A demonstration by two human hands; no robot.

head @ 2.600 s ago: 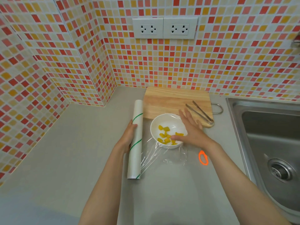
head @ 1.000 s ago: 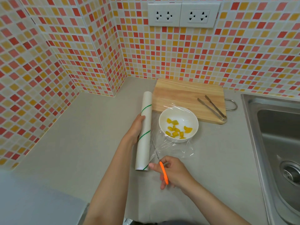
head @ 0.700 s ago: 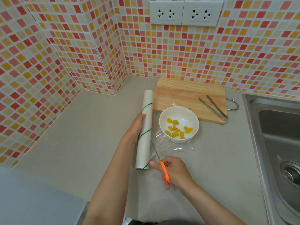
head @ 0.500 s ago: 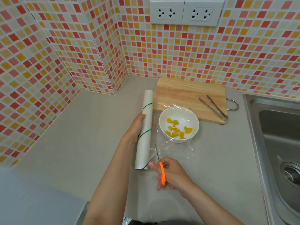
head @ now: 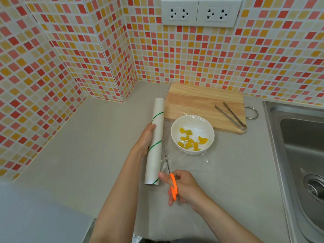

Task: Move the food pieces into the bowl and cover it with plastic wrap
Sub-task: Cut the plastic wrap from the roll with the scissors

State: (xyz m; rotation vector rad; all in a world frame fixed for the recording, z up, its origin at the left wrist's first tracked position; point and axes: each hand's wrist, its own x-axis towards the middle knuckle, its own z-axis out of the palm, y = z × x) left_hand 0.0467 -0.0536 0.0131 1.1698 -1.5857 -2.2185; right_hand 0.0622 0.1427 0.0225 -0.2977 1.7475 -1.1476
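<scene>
Grey kitchen counter [head: 84, 148] bearing everything

Lying on it: a white green-striped wrap roll [head: 155, 142], white round bowl [head: 175, 135], clear plastic film [head: 191, 161] and pale wooden cutting board [head: 196, 100].

**Both my hands engaged beside the roll**

My left hand [head: 146, 139] rests against the left side of the white cardboard roll with green stripes [head: 155, 141], fingers curved along it, forearm reaching up from the lower edge. My right hand [head: 182, 186] sits just right of the roll's near end, thumb and fingers curled through the orange-handled scissors [head: 171, 179], wrist angled inward, blades pointing away from me.
</scene>
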